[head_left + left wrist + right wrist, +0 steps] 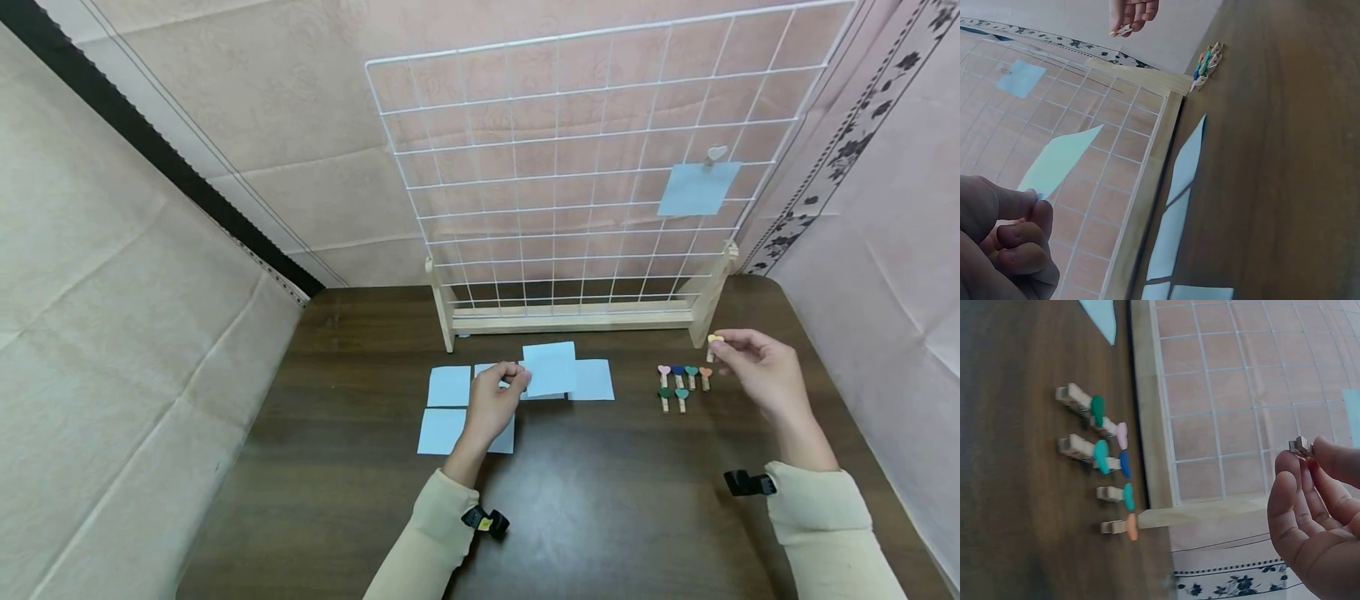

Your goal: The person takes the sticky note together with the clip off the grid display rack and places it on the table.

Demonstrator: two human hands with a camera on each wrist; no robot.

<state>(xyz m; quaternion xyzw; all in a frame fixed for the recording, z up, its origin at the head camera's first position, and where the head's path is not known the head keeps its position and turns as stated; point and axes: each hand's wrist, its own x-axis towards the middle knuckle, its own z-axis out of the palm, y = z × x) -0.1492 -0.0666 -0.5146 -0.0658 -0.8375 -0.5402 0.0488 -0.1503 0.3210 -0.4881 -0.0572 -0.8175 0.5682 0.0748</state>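
Observation:
My left hand point(492, 404) pinches one corner of a blue paper square point(550, 368) between thumb and fingertips, raised above the table. Beneath and beside it lie several more blue squares point(449, 386) in two rows. Over at the right, my right hand point(765, 371) pinches a small wooden clothespin point(1300, 447) with a yellow top, lifted off the table. Close to its left, several clothespins point(664, 400) with heart tops in green, teal, blue, pink and orange stand in two short rows. In the left wrist view the held paper point(1057, 159) slants up from the thumb.
A white wire grid point(555, 175) rises from a pale wooden stand point(570, 320) at the back of the dark table point(600, 517). One blue square point(697, 190) hangs on its right side from a white heart clothespin point(716, 154). Pale cloth walls surround the table.

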